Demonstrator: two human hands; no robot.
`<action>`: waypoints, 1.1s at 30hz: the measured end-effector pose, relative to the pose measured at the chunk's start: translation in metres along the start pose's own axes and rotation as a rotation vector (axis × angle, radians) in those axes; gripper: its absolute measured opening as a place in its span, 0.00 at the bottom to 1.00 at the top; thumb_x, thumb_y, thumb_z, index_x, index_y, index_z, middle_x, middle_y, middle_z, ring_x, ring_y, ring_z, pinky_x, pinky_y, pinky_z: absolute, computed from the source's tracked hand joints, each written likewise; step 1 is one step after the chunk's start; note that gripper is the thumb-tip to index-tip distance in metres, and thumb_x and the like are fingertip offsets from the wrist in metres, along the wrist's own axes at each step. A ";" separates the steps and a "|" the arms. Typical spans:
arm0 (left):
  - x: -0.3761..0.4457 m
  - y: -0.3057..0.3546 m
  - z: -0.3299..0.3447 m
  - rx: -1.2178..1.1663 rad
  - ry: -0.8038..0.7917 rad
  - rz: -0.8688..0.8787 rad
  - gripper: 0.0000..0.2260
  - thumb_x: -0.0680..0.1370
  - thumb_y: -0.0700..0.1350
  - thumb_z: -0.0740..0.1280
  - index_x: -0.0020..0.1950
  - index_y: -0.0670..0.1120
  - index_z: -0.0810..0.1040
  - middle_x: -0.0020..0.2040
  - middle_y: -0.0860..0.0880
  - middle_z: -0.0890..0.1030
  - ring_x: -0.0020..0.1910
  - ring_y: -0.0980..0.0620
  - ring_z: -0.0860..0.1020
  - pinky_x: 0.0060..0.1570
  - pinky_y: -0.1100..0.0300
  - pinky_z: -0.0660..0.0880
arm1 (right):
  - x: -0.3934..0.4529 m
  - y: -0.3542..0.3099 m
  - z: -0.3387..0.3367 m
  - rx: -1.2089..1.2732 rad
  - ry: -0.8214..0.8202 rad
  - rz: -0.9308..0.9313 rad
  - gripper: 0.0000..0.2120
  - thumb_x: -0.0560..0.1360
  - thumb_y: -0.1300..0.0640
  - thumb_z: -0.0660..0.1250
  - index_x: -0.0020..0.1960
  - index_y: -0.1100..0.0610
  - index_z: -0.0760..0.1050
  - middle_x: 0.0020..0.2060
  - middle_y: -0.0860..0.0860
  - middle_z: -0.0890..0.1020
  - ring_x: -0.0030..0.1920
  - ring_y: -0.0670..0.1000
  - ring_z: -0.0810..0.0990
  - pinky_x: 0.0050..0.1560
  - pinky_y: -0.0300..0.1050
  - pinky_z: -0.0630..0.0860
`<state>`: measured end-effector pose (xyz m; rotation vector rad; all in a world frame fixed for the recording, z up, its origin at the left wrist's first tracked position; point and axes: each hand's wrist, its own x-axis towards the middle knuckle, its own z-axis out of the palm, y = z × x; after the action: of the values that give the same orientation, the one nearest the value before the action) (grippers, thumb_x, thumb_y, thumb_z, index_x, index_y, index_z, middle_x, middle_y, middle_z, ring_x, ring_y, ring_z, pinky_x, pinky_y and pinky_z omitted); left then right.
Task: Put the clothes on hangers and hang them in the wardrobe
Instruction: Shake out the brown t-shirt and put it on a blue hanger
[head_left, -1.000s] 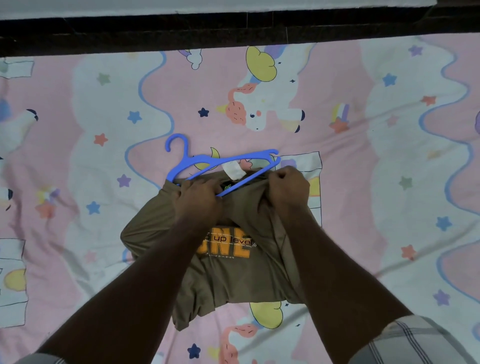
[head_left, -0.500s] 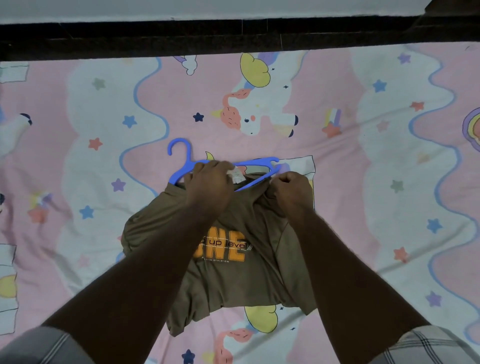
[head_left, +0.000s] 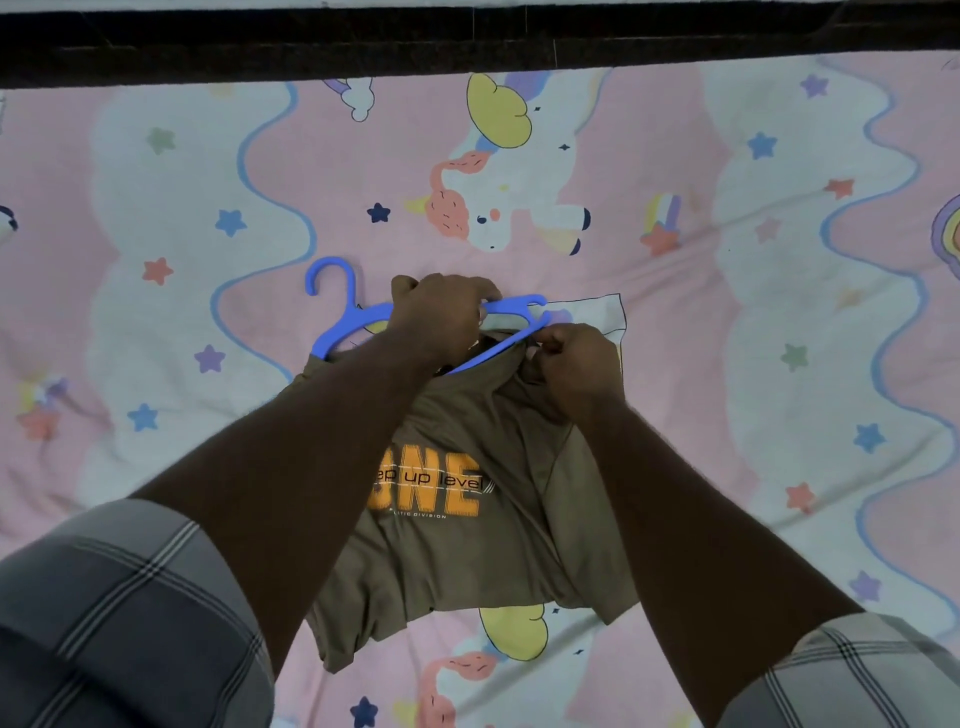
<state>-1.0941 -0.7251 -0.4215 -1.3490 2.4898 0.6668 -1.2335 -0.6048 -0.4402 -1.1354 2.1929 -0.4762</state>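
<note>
An olive-brown T-shirt (head_left: 498, 551) with an orange "ONE" print lies flat on the bed, collar pointing away from me. A blue plastic hanger (head_left: 337, 317) lies at the collar, hook to the upper left, its lower bar partly inside the neck opening. My left hand (head_left: 441, 317) grips the middle of the hanger, fingers curled over its top bar. Just to the right, my right hand (head_left: 576, 358) pinches the shirt's collar fabric beside the hanger's right end.
The bed sheet (head_left: 779, 322) is pink and white with unicorns and stars. A dark wooden bed frame (head_left: 467, 47) runs along the far edge. No wardrobe is in view.
My left hand moved up from the shirt's collar onto the hanger's middle and grips it. The right hand stays pinching the collar. The view shifted slightly closer.
</note>
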 end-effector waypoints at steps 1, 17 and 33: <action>0.000 -0.002 -0.002 -0.019 -0.009 0.000 0.16 0.81 0.45 0.61 0.66 0.58 0.76 0.56 0.53 0.83 0.56 0.48 0.77 0.59 0.48 0.60 | 0.000 -0.001 0.002 0.005 -0.004 -0.002 0.10 0.77 0.58 0.68 0.57 0.57 0.84 0.50 0.54 0.85 0.47 0.54 0.81 0.45 0.35 0.68; -0.017 -0.022 -0.038 -0.163 -0.109 0.145 0.13 0.79 0.37 0.66 0.61 0.46 0.83 0.56 0.47 0.84 0.52 0.48 0.80 0.51 0.62 0.69 | 0.002 -0.006 -0.032 0.033 0.074 0.072 0.09 0.75 0.63 0.61 0.45 0.59 0.80 0.53 0.43 0.85 0.49 0.50 0.79 0.44 0.38 0.67; -0.047 -0.010 -0.013 0.132 -0.092 0.250 0.12 0.77 0.43 0.66 0.58 0.50 0.83 0.51 0.48 0.80 0.52 0.45 0.79 0.51 0.49 0.78 | 0.027 -0.006 -0.048 -0.087 0.102 0.070 0.10 0.75 0.60 0.62 0.53 0.57 0.80 0.52 0.54 0.83 0.55 0.58 0.79 0.54 0.46 0.74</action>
<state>-1.0601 -0.7023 -0.3939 -0.9494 2.6005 0.5866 -1.2737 -0.6290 -0.4103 -1.0970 2.3533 -0.4208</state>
